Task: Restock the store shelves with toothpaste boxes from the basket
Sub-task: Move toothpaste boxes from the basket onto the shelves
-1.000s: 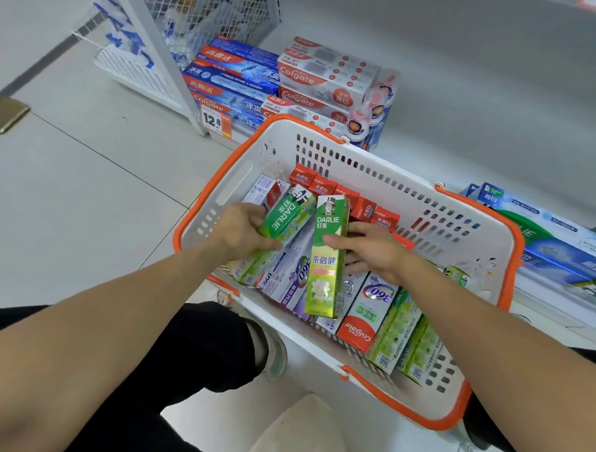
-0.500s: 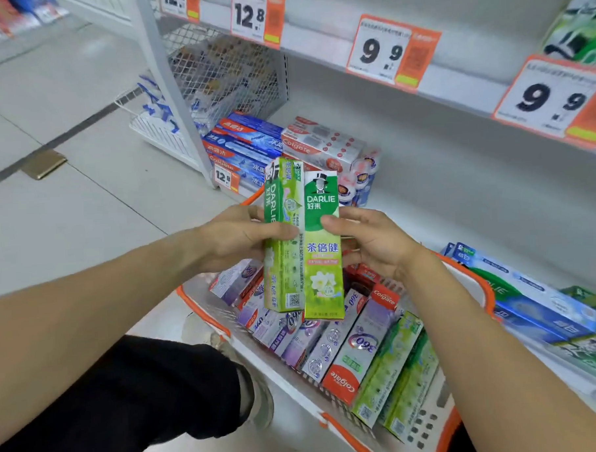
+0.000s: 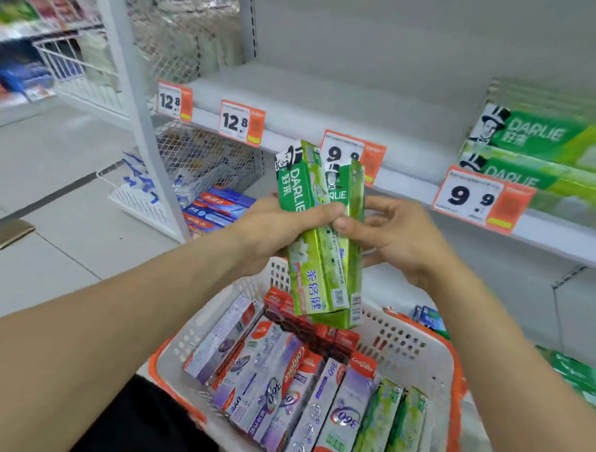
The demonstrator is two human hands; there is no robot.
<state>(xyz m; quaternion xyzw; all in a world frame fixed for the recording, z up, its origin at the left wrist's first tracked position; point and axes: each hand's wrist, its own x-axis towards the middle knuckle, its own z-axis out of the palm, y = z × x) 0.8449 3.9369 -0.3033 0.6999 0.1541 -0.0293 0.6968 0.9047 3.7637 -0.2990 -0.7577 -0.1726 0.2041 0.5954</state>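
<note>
So there's a long bare stretch of white shelf (image 3: 318,98) running from the two 12.8 price tags (image 3: 241,123) over to the stacked green Darlie boxes on the shelf (image 3: 539,147) at the far right, with the grey back panel behind it, so plenty of open room up there. The shelf's front edge runs diagonally down to the right, with the 9.9 price tags (image 3: 473,197) clipped along it. Below, the white and orange basket (image 3: 432,363) sits right in front of the person, its rim just beside the lower shelf on the right. Both forearms reach in from the bottom corners and meet over the basket's far edge. The left hand (image 3: 266,227) is wrapped around two green Darlie toothpaste boxes (image 3: 319,231), thumb across the front, holding them upright and slightly tilted. The right hand (image 3: 392,235) touches the right edge of the same pair, thumb on the front, fingers loosely curled behind; how firmly it's gripping I can't tell. The pair hangs above the basket, below the shelf edge, partly covering a 9.9 tag. In the basket lie purple Colgate 360 boxes (image 3: 283,390), small red boxes (image 3: 315,331) and two more green boxes (image 3: 390,423).
</note>
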